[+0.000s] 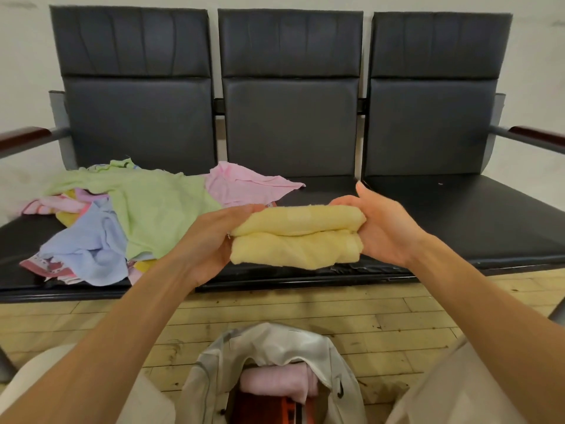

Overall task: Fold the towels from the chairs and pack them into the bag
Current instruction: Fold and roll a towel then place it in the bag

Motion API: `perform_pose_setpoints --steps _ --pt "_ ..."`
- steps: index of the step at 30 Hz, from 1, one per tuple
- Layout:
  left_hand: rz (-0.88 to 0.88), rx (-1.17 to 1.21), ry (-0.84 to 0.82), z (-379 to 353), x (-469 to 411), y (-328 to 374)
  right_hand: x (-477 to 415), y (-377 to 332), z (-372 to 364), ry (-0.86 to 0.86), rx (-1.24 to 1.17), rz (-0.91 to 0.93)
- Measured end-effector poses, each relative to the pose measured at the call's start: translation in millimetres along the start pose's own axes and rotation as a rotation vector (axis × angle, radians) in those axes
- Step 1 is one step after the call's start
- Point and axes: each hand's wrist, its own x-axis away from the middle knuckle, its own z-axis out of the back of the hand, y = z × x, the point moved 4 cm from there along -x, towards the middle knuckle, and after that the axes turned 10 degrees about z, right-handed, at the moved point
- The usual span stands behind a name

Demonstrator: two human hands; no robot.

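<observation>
Head view: the person looks down over both bare arms at a row of chairs.
Bag: the grey bag [275,341] stands open on the floor between the person's knees. A folded pink towel [275,382] is already inside.
Floor: the wood floor [305,307] is pale and a bit scuffed.
Left hand: the left hand [211,237] curls its fingers round the left end of the yellow towel [296,240].
Right hand: the right hand [385,228] holds the right end, with its fingers tucked behind and its thumb up.
Yellow towel: it is folded into a thick bundle and held in the air, just over the front of the middle seat.
Feel: it looks soft, light and floppy. It would likely sag or fall open if held by one corner.
Best hold: gripping both ends, or pinching across the thick fold, should keep the layers together.
Seats: the black chairs [443,221] look smooth and flat.
Pile: loose towels [153,209] lie in a heap on the left seat, green on top with blue and pink around it.
Room: a plain white wall [24,71] is behind the chairs.
</observation>
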Motion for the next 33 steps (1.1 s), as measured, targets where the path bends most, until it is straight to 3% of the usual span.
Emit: perform_pose_setpoints --steps 4,6,12,18,20,22,25,29,33 --pt "0.002 -0.082 0.020 0 -2 -5 -6 13 10 0.113 0.127 -0.065" --pt "0.021 -0.099 0.031 0 -2 -6 -6 11 13 0.081 0.148 -0.088" --pt "0.056 -0.330 -0.072 0 4 -12 3 12 16 -0.328 0.496 -0.308" --pt "-0.129 -0.612 -0.110 -17 8 -14 10 26 -2 -0.623 1.007 -0.378" --pt "-0.188 -0.643 -0.117 -22 9 -16 8 37 -12 -0.688 1.054 -0.395" --pt "-0.234 -0.645 -0.120 -22 8 -16 6 48 -20 -0.685 0.963 -0.381" --pt "-0.261 -0.646 -0.139 -17 7 -14 -1 58 -32 -0.534 0.820 -0.270" --pt "-0.207 -0.702 -0.162 -8 2 -22 -2 70 -39 -0.440 1.005 -0.124" --pt "-0.058 -0.677 -0.156 11 -8 -46 8 76 -35 -0.436 1.009 -0.099"
